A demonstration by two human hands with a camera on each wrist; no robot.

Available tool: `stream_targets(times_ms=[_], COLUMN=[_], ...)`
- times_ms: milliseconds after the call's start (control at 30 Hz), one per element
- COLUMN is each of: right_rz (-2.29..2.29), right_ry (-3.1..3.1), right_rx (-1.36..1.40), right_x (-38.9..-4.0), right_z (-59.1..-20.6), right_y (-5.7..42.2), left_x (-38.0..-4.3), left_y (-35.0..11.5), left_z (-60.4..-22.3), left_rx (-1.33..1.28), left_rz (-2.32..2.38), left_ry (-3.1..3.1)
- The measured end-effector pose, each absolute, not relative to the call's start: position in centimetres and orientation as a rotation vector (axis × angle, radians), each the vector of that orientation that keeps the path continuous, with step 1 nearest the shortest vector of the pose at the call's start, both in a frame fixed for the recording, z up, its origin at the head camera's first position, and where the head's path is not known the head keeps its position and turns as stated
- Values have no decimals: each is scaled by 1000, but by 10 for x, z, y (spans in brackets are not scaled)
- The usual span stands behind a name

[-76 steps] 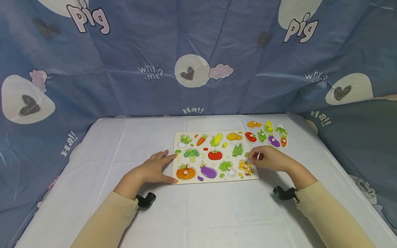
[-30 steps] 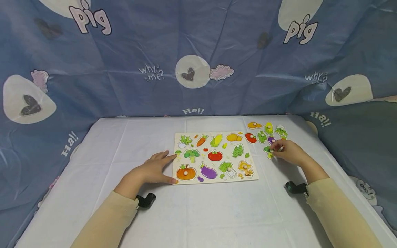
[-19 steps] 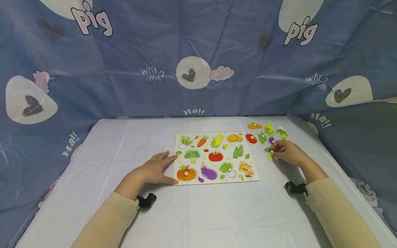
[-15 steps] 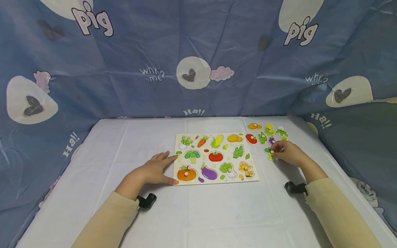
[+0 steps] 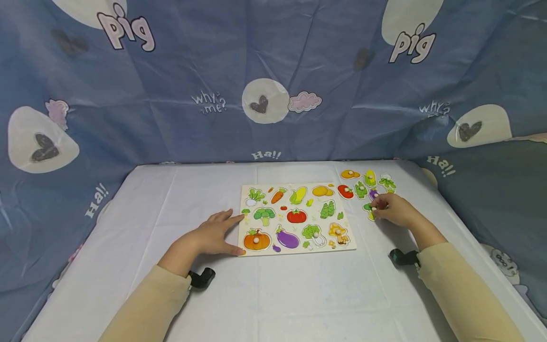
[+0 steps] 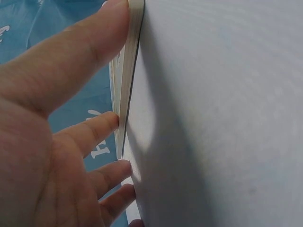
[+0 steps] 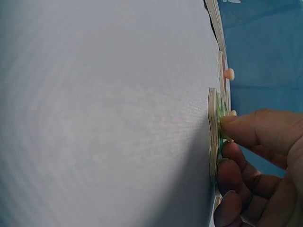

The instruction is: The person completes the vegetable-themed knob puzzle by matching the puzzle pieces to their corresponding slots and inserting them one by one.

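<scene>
A wooden vegetable puzzle board point(image 5: 314, 205) lies flat on the white cloth. My left hand point(image 5: 211, 234) rests at its left edge, fingers spread, thumb on the near-left corner. In the left wrist view the thumb point(image 6: 90, 47) touches the board's edge point(image 6: 128, 71). Right of the board, my right hand point(image 5: 396, 210) pinches the knob of a broccoli puzzle piece point(image 5: 367, 208) between thumb and finger. Part of that piece is hidden by the fingers. Knobbed pumpkin point(image 5: 249, 243), bok choy point(image 5: 309, 230) and mushroom point(image 5: 335, 228) pieces sit in the board.
Beyond my right hand lie several knobbed pieces: potato point(image 5: 347, 174), corn point(image 5: 369, 179), tomato point(image 5: 344, 192), a green leafy piece point(image 5: 360, 190), radish point(image 5: 387, 182) and a partly hidden eggplant point(image 5: 373, 193). A blue printed curtain point(image 5: 179, 128) hangs behind the table.
My right hand has left the mushroom piece at the board's right side and moved right to the broccoli piece, where it now pinches the knob. The left hand has stayed put.
</scene>
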State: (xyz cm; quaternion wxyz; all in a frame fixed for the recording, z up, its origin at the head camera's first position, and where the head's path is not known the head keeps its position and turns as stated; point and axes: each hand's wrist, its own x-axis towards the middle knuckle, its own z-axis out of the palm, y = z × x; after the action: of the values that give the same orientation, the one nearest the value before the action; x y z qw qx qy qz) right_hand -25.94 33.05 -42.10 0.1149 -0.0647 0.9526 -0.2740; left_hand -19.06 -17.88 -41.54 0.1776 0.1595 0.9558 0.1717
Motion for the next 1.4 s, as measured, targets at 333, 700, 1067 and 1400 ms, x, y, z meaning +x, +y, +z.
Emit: stream_targets(times_ms=[333,700,1067,1400], right_rz=[-809,-835,-849,-848], right_ry=[2791,2775,2757,2754], right_rx=[-158,-139,-88,-96], right_x=[-259,-259,-257,-257], right_z=[-420,-422,-418,-419], right_y=[328,328,326,325], left_x=[-191,-190,-192,-193], left_y=[-179,-179,-182,-182], left_z=[-416,-415,-421,-420], left_rx=[446,459,471,479], left_rz=[494,490,508,509], left_ry=[2701,2704,2709,2712])
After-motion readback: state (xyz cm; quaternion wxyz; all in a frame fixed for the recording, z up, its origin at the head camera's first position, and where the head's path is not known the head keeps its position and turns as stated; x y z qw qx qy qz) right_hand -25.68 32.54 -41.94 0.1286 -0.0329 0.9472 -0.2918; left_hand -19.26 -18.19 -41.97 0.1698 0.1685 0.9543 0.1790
